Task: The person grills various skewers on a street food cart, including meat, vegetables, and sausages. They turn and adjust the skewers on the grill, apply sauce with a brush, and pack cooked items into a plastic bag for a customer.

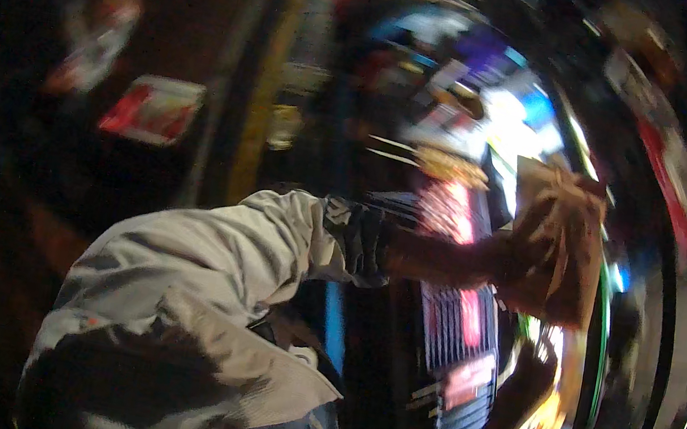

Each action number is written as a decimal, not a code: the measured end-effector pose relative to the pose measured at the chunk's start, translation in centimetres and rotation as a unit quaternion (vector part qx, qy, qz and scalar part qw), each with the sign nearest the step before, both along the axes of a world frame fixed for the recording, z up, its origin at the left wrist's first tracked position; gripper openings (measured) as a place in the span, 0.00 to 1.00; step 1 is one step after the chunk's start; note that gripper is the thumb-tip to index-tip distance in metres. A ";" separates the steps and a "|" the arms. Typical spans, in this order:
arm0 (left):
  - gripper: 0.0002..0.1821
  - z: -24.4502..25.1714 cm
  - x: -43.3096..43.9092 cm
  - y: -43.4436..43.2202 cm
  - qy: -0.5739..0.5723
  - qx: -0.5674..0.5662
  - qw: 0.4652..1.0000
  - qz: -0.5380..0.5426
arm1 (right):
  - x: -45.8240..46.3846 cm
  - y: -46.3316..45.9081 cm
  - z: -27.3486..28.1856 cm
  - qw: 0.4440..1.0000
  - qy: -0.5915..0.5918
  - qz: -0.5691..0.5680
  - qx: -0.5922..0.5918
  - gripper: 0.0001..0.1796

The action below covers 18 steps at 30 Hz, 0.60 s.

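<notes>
Motion blur softens the whole view. My left arm, in a pale jacket sleeve with a dark cuff, stretches out to the right. My left hand (pixel 508 266), dark and blurred, grips a creased brown sheet (pixel 559 250), which may be a paper bag or a cloth. Just below its lower edge is my right hand (pixel 539 360), with bent fingers. Whether those fingers touch the sheet or hold anything is not clear.
Under my arms a ribbed rack (pixel 467 331) carries blurred pink packs (pixel 446 211). A purple item (pixel 479 53) is at the top. Bright light floods the right middle, beside a green-edged dark rim (pixel 600 339). A red-and-white packet (pixel 156 110) lies to the left, near a yellow strip (pixel 267 86).
</notes>
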<state>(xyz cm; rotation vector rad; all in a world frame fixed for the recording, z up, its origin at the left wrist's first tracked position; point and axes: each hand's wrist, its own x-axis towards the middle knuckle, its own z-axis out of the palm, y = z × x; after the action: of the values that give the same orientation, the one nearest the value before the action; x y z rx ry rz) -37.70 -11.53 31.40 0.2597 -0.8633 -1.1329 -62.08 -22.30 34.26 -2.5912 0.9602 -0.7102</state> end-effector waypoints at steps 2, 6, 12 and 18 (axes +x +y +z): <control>0.34 -2.6 1.9 7.9 0.036 0.033 0.996 0.081 | 3.8 3.7 -2.2 0.994 0.052 0.050 -0.082 0.15; 0.37 -5.4 4.9 21.4 0.100 0.067 0.954 0.275 | 13.0 14.5 -7.5 0.848 -0.211 0.225 0.431 0.14; 0.33 -7.6 10.4 38.6 0.111 0.117 0.773 0.613 | 26.7 31.5 -9.6 0.846 -0.129 0.460 0.235 0.15; 0.25 -10.3 15.3 51.5 0.233 0.054 0.727 0.644 | 34.6 43.6 -8.2 0.787 -0.066 0.595 0.147 0.16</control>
<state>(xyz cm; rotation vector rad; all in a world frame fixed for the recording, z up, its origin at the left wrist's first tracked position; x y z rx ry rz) -22.37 39.97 21.09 0.5273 -0.0160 0.1149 -27.44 21.29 26.08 -2.1835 -0.6180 -0.2982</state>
